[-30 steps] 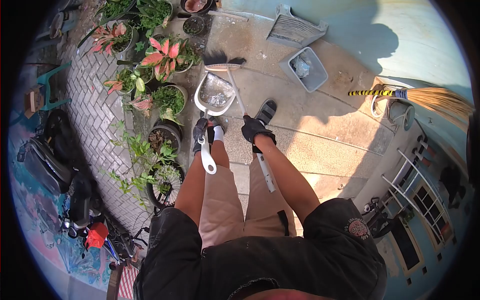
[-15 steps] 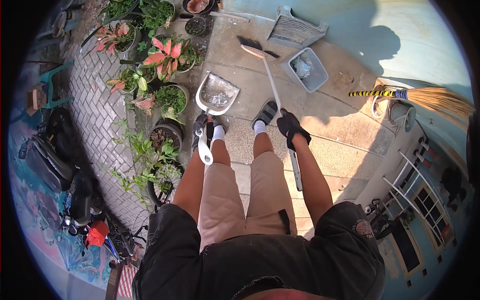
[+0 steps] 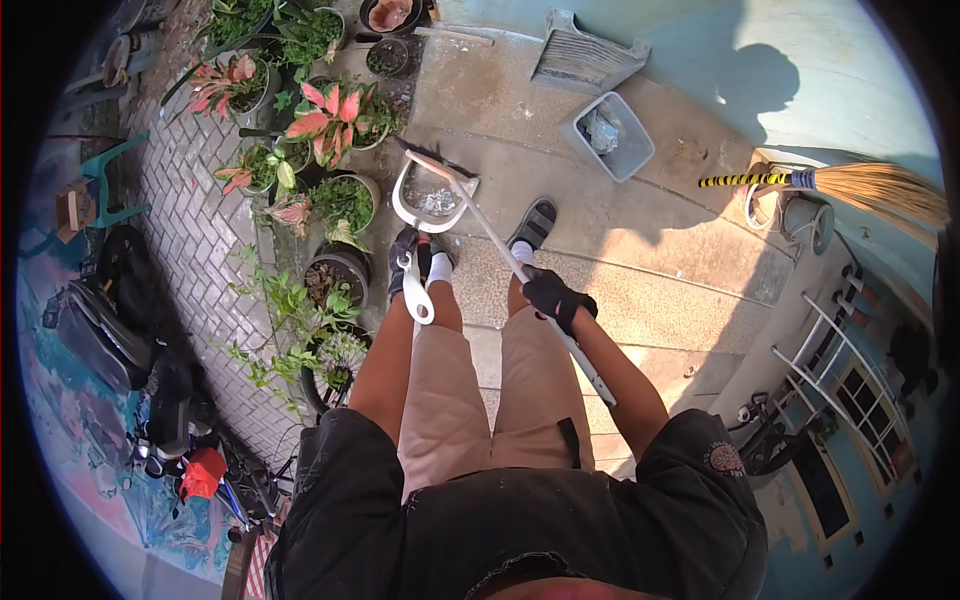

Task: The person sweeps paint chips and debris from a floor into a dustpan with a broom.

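In a black fingerless glove, my left hand point(image 3: 408, 262) grips the white handle of a dustpan point(image 3: 402, 203), which rests on the paving by my left foot. Bits of grey and white litter point(image 3: 438, 203) lie in the pan. My right hand point(image 3: 552, 298), gloved the same way, is wrapped around the long pale stick of a broom point(image 3: 494, 238). The broom slants down to the left, and its head point(image 3: 430, 165) is over the pan's far, open edge. Part of the bristles is hidden behind the head.
A grey bin point(image 3: 632, 150) with crumpled litter stands ahead to the right, beside a grey slatted plastic piece point(image 3: 590, 55). Potted plants point(image 3: 340, 205) line the left side. A straw broom point(image 3: 870, 190) leans along the blue wall at right. Motorcycles point(image 3: 110, 330) are parked far left.
The broom head has swung left from beside the bin to the dustpan's open edge. My right hand has moved left and closer to my body. My left hand and the dustpan have hardly moved.
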Demonstrator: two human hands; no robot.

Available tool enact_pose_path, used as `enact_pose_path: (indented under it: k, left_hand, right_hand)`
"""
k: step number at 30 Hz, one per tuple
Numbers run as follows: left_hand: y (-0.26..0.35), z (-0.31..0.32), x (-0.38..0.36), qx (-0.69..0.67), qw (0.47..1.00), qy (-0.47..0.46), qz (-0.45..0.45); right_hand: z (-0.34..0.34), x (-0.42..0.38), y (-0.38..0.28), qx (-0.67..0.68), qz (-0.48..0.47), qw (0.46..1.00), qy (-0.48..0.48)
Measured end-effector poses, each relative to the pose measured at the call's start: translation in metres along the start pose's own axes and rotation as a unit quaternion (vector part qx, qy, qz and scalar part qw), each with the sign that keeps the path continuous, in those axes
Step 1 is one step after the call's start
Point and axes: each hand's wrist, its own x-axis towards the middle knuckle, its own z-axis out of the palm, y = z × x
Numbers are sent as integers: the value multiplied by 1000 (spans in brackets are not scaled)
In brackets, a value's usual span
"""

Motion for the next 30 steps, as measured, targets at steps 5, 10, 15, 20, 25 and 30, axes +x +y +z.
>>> enact_pose_path:
  k: [5, 10, 15, 20, 25, 30]
  left_hand:
    - [6, -3, 2, 90, 995, 9, 43]
    - [40, -12, -4, 184, 982, -7, 42]
    - [11, -14, -10, 138, 988, -35, 65]
    - [-12, 1, 1, 187, 970, 25, 153]
    - [-65, 11, 9, 78, 996, 10, 39]
    - [23, 13, -5, 132, 990, 47, 27]
  right_hand:
    - [-8, -5, -6, 81, -57, 989, 111]
    - [-27, 45, -6, 151, -37, 973, 172]
    - [-19, 57, -17, 173, -55, 975, 125]
    - [-8, 76, -5, 31, -55, 995, 78]
    - [33, 95, 60, -72, -5, 997, -2]
    - [10, 19, 32, 218, 80, 969, -89]
